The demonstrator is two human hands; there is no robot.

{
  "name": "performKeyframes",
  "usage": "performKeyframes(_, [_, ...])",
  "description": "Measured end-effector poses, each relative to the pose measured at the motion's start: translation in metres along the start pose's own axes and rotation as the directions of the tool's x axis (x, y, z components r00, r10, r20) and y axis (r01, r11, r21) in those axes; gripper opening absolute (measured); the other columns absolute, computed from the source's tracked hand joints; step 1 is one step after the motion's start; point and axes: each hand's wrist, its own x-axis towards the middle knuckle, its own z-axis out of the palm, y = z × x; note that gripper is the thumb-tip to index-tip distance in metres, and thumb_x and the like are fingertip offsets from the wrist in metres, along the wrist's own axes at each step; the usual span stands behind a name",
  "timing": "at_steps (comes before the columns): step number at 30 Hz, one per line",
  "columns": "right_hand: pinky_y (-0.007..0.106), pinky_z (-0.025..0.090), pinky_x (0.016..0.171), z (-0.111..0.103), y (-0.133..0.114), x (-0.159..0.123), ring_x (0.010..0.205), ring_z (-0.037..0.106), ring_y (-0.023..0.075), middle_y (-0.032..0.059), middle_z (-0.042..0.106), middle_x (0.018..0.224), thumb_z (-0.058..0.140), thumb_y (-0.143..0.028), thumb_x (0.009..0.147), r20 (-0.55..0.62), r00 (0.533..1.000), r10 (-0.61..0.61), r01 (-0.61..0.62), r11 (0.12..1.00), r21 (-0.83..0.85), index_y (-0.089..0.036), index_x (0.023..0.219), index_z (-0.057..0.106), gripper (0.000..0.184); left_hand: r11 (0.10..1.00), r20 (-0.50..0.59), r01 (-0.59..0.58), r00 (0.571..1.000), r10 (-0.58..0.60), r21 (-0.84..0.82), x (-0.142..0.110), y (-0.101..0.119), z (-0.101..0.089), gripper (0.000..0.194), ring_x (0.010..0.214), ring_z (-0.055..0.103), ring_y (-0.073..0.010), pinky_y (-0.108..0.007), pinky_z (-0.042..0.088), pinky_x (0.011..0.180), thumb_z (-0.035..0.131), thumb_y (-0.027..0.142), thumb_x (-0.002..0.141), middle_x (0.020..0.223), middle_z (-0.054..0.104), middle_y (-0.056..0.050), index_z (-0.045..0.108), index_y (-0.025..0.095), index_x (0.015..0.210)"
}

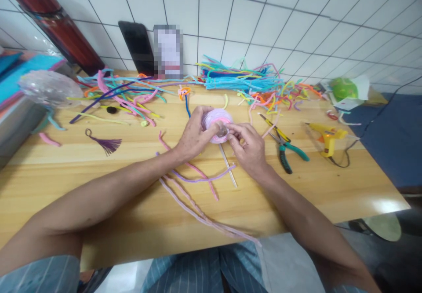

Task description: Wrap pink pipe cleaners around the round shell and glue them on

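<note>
My left hand (194,135) is closed round the left side of a small coiled bundle of pink and lilac pipe cleaners (219,120), held just above the wooden table (99,187). Pinching at the bundle's right lower edge, my right hand (248,145) has its fingers pressed together on the coil. A thin stick (228,166) runs down from under the bundle. Loose lilac and pink pipe cleaners (198,205) trail from below my hands toward the table's front edge.
Heaps of coloured pipe cleaners (240,79) lie along the back. Green-handled pliers (284,145) and a yellow glue gun (327,137) lie right of my hands. A purple tassel (105,143), a clear plastic ball (49,88), a red flask (56,24) and a phone (136,46) are at left.
</note>
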Motion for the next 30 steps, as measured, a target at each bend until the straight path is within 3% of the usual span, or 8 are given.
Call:
performKeyframes(12, [0.037,0.062,0.085,0.001,0.003,0.001,0.094,0.074,0.0205,0.0071,0.079,0.109,0.062,-0.019,0.103,0.015,1.0,-0.004,0.004,1.0,-0.01,-0.025,0.121,0.074,0.023,1.0,0.014,-0.01,1.0,0.01,-0.016,-0.001,-0.003,0.0,0.041,0.123,0.063,-0.0241,-0.041,0.051,0.111,0.064,0.047,0.098,0.129,0.066,-0.01,0.055,0.02,0.128])
performKeyframes(18, [0.037,0.063,0.086,0.002,0.004,0.0,0.097,0.074,0.0211,0.0076,0.079,0.11,0.061,-0.018,0.102,0.011,1.0,-0.001,0.001,1.0,0.009,-0.026,0.122,0.075,0.025,0.995,0.03,0.018,0.999,-0.015,-0.094,0.001,-0.001,-0.005,0.036,0.111,0.067,-0.0219,-0.04,0.055,0.102,0.048,0.056,0.107,0.12,0.07,-0.007,0.057,0.023,0.119])
performKeyframes(24, [0.037,0.063,0.088,0.001,0.005,0.0,0.099,0.074,0.0211,0.0086,0.079,0.112,0.061,-0.017,0.102,0.008,1.0,-0.011,0.011,1.0,0.025,-0.025,0.12,0.075,0.025,0.997,0.123,0.007,0.992,0.003,-0.08,0.014,-0.003,-0.012,0.047,0.102,0.067,-0.0203,-0.034,0.057,0.092,0.075,0.055,0.089,0.112,0.067,-0.005,0.056,0.021,0.115])
performKeyframes(27, [0.038,0.063,0.086,0.001,0.005,0.001,0.097,0.074,0.0208,0.008,0.078,0.113,0.061,-0.017,0.101,0.015,1.0,0.008,-0.008,1.0,0.021,-0.026,0.121,0.075,0.026,0.999,0.131,-0.004,0.991,0.009,-0.038,0.017,-0.002,-0.013,0.044,0.102,0.068,-0.021,-0.035,0.058,0.092,0.075,0.051,0.088,0.112,0.068,-0.005,0.058,0.021,0.116])
performKeyframes(30, [0.035,0.063,0.08,0.0,0.003,0.001,0.092,0.073,0.0195,0.0075,0.078,0.11,0.063,-0.017,0.101,0.016,1.0,0.014,-0.015,1.0,0.019,-0.026,0.122,0.074,0.026,1.0,0.095,-0.005,0.995,0.002,0.027,0.015,-0.001,-0.013,0.045,0.112,0.068,-0.0248,-0.04,0.056,0.104,0.074,0.047,0.089,0.122,0.07,-0.008,0.062,0.02,0.123])
